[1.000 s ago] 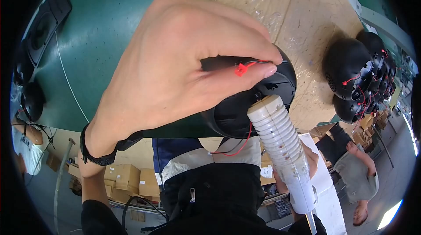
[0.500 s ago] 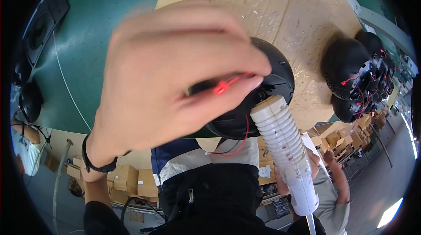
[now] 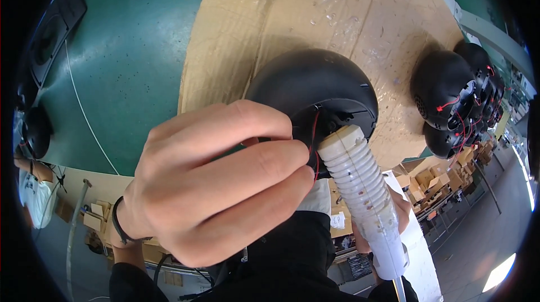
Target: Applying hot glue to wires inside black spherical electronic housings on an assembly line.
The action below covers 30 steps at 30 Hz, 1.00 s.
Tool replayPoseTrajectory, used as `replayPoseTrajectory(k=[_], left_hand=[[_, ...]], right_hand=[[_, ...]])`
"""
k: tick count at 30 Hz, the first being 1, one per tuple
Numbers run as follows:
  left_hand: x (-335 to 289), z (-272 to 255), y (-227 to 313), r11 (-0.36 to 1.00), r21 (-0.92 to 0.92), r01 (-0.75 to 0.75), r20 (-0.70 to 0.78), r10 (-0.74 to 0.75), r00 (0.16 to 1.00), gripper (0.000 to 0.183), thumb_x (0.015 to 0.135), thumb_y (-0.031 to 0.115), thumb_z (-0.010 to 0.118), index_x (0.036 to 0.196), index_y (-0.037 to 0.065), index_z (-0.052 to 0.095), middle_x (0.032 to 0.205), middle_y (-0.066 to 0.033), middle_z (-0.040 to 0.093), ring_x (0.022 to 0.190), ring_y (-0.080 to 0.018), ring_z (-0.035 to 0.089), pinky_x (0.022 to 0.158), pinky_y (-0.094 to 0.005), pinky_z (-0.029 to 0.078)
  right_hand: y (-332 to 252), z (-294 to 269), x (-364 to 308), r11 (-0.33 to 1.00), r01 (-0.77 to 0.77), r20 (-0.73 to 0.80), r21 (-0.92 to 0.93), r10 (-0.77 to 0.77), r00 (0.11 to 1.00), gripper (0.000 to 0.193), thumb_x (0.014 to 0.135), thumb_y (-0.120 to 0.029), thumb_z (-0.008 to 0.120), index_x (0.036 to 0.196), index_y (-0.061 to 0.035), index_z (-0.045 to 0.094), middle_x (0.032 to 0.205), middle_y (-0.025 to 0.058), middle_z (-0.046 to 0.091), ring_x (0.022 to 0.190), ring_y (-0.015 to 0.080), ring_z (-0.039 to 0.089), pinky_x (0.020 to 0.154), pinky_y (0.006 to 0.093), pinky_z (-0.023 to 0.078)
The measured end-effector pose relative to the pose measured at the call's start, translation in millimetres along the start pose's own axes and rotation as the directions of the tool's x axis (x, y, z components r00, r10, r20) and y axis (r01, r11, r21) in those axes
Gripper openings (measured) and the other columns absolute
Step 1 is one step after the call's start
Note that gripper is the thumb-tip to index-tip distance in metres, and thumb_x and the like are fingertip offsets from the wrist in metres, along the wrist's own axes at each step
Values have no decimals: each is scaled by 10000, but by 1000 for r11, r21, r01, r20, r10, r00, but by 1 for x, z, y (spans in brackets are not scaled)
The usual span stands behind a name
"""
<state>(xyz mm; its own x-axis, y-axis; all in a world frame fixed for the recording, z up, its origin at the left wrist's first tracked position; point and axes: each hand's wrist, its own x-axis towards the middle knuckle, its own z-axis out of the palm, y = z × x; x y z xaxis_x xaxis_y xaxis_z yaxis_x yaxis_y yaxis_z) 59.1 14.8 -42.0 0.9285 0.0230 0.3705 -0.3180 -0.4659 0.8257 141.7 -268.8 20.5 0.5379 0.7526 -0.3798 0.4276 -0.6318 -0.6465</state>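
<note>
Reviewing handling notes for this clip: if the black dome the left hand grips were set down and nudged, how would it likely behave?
The black dome looks rigid and smooth, so it would probably rock or slide on its curved shell. Thin red wires at its rim seem fragile and could snag. The left hand wraps it easily, suggesting it is fairly light.

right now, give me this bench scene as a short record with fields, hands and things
left hand: curled around the near edge of a black dome-shaped housing, fingers by its red and black wires
right hand: mostly hidden behind a white ribbed tool handle, which it grips; handle's end against the housing
surface: cardboard sheet on a green table
also there: a row of similar black housings with red wires, far right
</note>
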Motion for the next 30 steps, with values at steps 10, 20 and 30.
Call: replayPoseTrajectory(k=[10,20,30], left_hand=[[36,-14,-10,992,85,94,93,-102,990,318,645,-125,804,939,-40,715,889,-171,718,753,-300,663,636,-351,523],[23,-1,-25,988,-4,153,-91,-153,984,263,696,-158,762,930,-47,719,883,-152,718,803,-265,683,684,-336,516],[19,4,-24,978,2,208,-134,-206,969,236,705,-149,759,904,-28,717,863,-143,714,779,-249,664,662,-306,487]], right_hand=[[-3,2,-9,996,-80,-16,32,81,997,234,747,-58,833,944,-13,715,936,134,749,871,260,760,787,331,601],[-11,4,-25,962,-108,-132,252,145,981,258,758,-50,812,987,15,713,1020,169,758,910,289,762,817,366,589],[4,8,-22,986,-83,-7,145,85,996,244,772,-46,802,967,49,690,1079,218,748,962,344,757,858,395,584]])
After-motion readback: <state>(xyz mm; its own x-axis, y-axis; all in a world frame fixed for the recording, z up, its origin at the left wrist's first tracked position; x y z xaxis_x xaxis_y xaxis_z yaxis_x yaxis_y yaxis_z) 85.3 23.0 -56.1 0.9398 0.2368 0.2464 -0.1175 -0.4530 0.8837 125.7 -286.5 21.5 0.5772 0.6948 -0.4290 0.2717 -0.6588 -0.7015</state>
